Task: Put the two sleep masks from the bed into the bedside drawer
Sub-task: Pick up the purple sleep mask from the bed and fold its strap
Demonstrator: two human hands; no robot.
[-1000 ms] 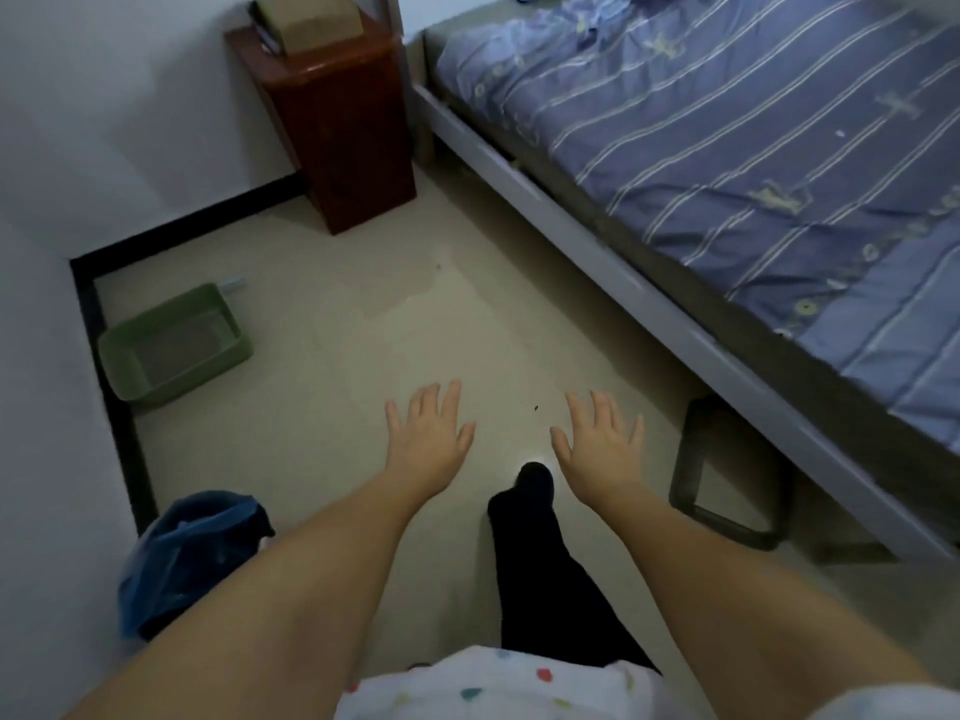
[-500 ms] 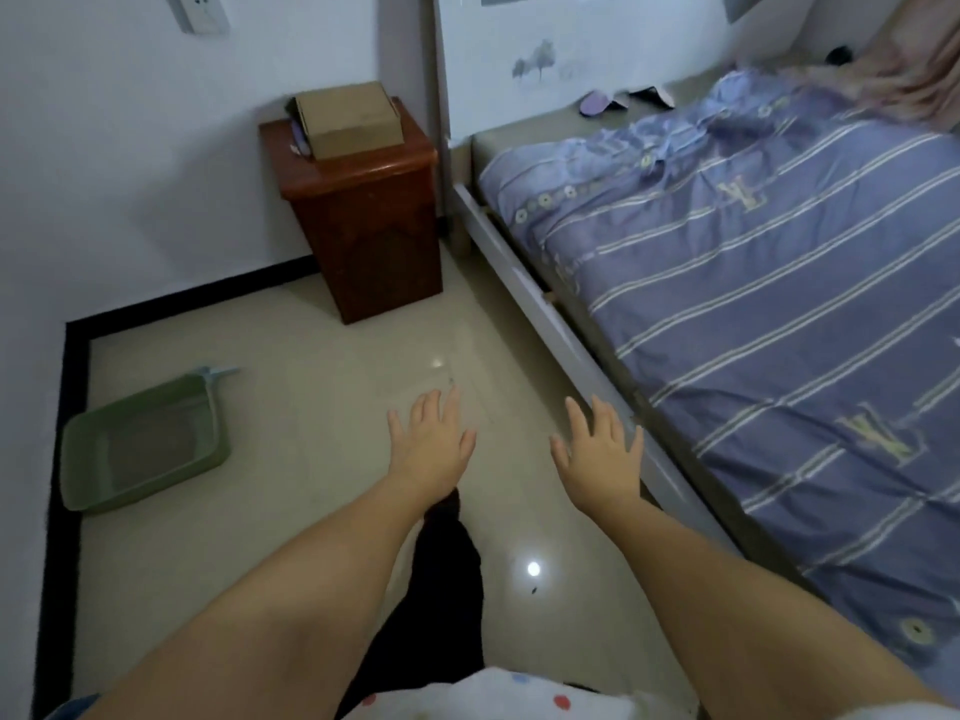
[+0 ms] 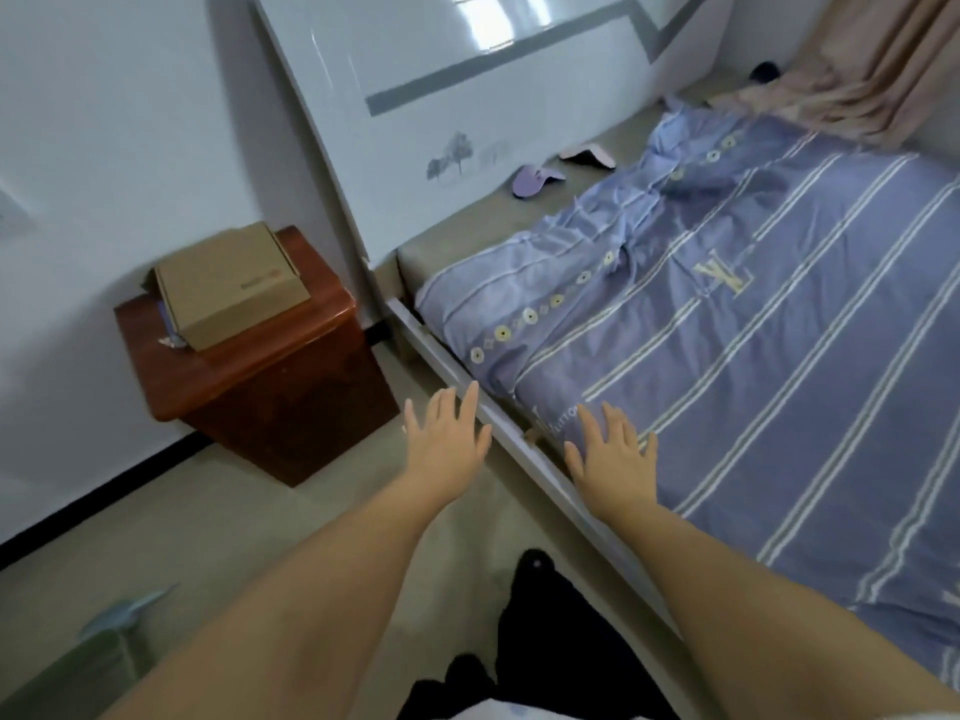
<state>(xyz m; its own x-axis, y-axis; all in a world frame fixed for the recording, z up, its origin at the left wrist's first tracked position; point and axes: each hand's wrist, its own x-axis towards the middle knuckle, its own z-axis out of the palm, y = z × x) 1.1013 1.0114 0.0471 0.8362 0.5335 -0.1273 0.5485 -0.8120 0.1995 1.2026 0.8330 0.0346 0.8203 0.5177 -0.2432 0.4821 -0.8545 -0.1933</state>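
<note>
Two sleep masks lie on the bare mattress strip by the headboard: a purple mask (image 3: 535, 180) and, further right, a pink-and-dark mask (image 3: 589, 154). The red-brown bedside cabinet (image 3: 270, 387) stands left of the bed; its drawer front is in shadow and looks closed. My left hand (image 3: 447, 439) hovers open over the floor beside the bed rail, fingers spread. My right hand (image 3: 613, 454) is open too, held over the edge of the striped blue quilt (image 3: 753, 356). Both hands are empty and far from the masks.
A cardboard box (image 3: 228, 285) sits on the cabinet top over some papers. A white headboard (image 3: 467, 96) leans behind the bed and a beige curtain (image 3: 857, 80) hangs at the far right. A green bin (image 3: 78, 667) stands on the floor at bottom left.
The view has swung up and toward the head of the bed, so the cabinet and masks are nearer. Both open hands have advanced from over the floor to the bed rail.
</note>
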